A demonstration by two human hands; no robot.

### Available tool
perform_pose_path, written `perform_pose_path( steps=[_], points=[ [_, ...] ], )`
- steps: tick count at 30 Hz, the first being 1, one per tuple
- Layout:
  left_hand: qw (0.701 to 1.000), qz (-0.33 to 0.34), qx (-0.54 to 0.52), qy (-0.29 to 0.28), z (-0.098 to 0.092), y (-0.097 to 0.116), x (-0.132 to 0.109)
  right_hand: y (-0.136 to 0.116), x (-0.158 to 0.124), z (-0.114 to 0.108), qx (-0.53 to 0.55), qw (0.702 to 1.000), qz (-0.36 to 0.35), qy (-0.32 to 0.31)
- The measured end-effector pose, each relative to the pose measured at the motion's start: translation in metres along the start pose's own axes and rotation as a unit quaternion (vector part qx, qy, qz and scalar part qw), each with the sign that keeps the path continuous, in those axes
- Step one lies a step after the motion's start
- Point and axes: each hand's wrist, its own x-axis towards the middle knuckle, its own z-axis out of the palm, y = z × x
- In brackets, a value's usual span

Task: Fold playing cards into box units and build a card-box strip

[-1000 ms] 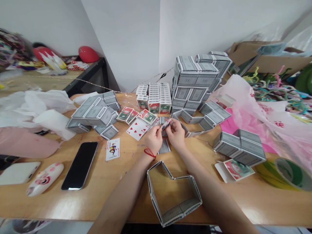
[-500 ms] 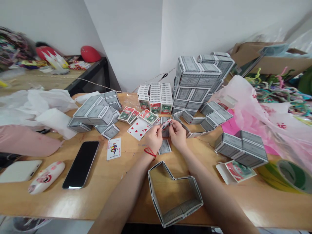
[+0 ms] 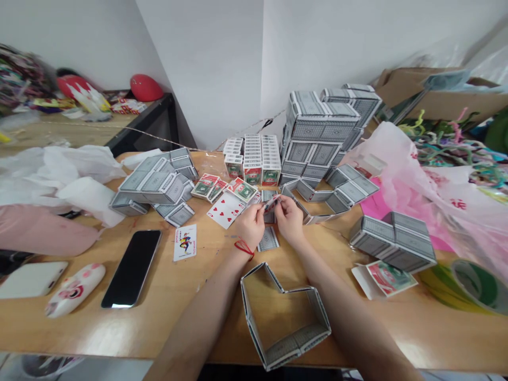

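Note:
My left hand (image 3: 251,225), with a red cord at its wrist, pinches one end of a playing card (image 3: 271,202). At the card's other end, my right hand (image 3: 289,219) grips it with thumb and fingers. The card is held up and tilted, so little of its face shows. Below it a grey-backed card (image 3: 268,238) lies on the table. Face-up heart cards (image 3: 225,209) spread left of my hands. Between my forearms stands a heart-shaped frame of folded cards (image 3: 296,346). A joker card (image 3: 184,242) lies further left.
A tall stack of heart-shaped card blocks (image 3: 313,129) stands behind my hands, beside rows of card boxes (image 3: 253,159). More card blocks (image 3: 153,182) sit left, and another (image 3: 392,241) right. A phone (image 3: 132,269), a tape roll (image 3: 464,286) and an opened card box (image 3: 391,279) lie nearby.
The held card has tilted slightly between my fingers, showing less of its face. Both hands stay in nearly the same place.

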Motion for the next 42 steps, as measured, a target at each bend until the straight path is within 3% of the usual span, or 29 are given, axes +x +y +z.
perform_pose_path(
  steps=[8, 17, 26, 35, 42],
  points=[
    [1.000, -0.012, 0.001, -0.015, 0.000, -0.003, -0.001, -0.004, 0.000, -0.003, -0.078, 0.997, -0.017, 0.020],
    [0.999, -0.027, -0.009, -0.023, 0.002, -0.005, 0.000, -0.002, 0.006, -0.005, 0.065, 0.997, 0.018, -0.046],
    [0.999, -0.019, -0.016, -0.028, 0.001, -0.007, 0.001, 0.000, 0.007, -0.003, 0.093, 0.994, 0.009, -0.065],
    [0.999, -0.026, -0.022, -0.035, 0.003, -0.010, 0.000, 0.010, 0.007, -0.004, 0.015, 0.999, 0.015, -0.035],
    [0.998, -0.030, -0.034, -0.050, 0.003, -0.008, 0.000, 0.003, 0.005, -0.006, -0.044, 0.999, -0.013, -0.028]
  ],
)
